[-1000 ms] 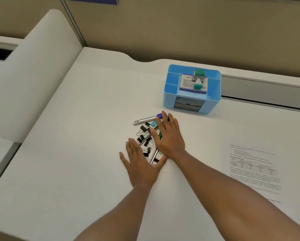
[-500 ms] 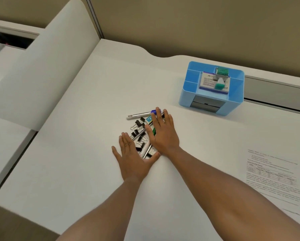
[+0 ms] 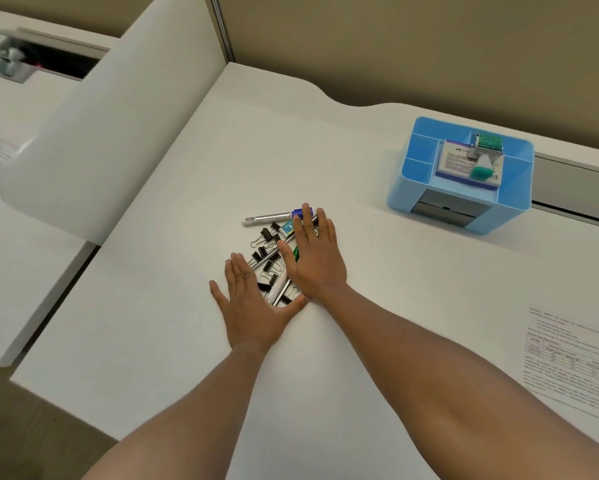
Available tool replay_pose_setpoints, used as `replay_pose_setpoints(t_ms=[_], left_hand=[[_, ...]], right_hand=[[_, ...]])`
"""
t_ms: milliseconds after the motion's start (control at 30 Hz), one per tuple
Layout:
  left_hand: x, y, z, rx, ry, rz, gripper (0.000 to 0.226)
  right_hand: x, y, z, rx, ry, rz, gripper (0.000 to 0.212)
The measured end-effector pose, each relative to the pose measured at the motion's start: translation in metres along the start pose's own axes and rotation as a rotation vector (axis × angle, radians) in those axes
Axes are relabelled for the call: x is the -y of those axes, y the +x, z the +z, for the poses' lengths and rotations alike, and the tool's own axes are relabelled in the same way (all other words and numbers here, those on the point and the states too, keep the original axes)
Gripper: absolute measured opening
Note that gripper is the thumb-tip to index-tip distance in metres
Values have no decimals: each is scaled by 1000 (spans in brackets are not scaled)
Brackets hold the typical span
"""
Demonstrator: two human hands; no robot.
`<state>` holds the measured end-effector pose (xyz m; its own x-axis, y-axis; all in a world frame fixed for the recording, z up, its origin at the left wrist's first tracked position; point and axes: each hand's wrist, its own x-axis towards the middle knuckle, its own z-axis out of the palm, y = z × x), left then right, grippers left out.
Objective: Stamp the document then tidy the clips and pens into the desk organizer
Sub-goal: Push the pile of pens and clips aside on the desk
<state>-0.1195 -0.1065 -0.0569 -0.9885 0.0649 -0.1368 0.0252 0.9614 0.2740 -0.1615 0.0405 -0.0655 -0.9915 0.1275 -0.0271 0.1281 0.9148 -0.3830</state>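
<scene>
- Both hands are lying flat on the bench (image 3: 395,306), fingers straight and together.
- Right hand (image 3: 317,261) is covering the pens (image 3: 274,217); clips (image 3: 265,252) are lying at ten o'clock of its fingers (image 3: 306,220).
- Left hand (image 3: 253,306) is touching the pile's five-o'clock edge.

Clips (image 3: 267,258) left of organizer (image 3: 459,216)

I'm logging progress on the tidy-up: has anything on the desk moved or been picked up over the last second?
Nothing visibly changed on the desk; only the camera view shifted. The left hand and right hand still lie flat over the pile of binder clips and pens, gripping nothing. The blue organizer and the printed document stay where they were.
</scene>
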Motion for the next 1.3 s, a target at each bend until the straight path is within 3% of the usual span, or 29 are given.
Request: replay_pose_setpoints(t_ms=[667,1300], left_hand=[[35,23,-11,-40,-12,-11,135],[32,22,-15,-37,-39,-29,125]], right_hand=[[39,26,16,9,23,11,66],[31,16,1,-98,378,-4,60]])
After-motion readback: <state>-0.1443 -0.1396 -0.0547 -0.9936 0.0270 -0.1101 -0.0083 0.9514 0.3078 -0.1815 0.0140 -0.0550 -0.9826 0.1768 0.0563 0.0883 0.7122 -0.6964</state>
